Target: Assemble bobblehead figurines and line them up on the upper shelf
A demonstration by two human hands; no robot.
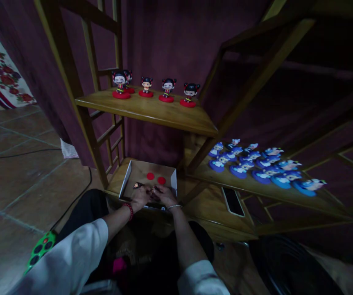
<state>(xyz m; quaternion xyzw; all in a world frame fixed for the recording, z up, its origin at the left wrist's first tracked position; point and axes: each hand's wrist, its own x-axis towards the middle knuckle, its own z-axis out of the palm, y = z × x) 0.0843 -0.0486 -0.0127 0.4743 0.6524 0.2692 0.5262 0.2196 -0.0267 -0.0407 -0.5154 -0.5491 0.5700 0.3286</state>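
Observation:
Both my hands are low inside a shallow cardboard box on the lower shelf. My right hand has its fingers closed round a small dark-haired figurine, mostly covered by the fingers. My left hand meets it from the other side, fingers pinched at the same figurine; the exact grip is hidden. Just beyond the left fingers, a second dark-haired figurine lies on its side in the box. Two red round bases, one red disc and another red disc, lie flat behind the hands.
Several figurines on red bases, one figurine among them, stand on the upper wooden shelf. Several blue figurines fill the right shelf. A phone lies below them. Wooden posts frame the box, and a green object is at lower left.

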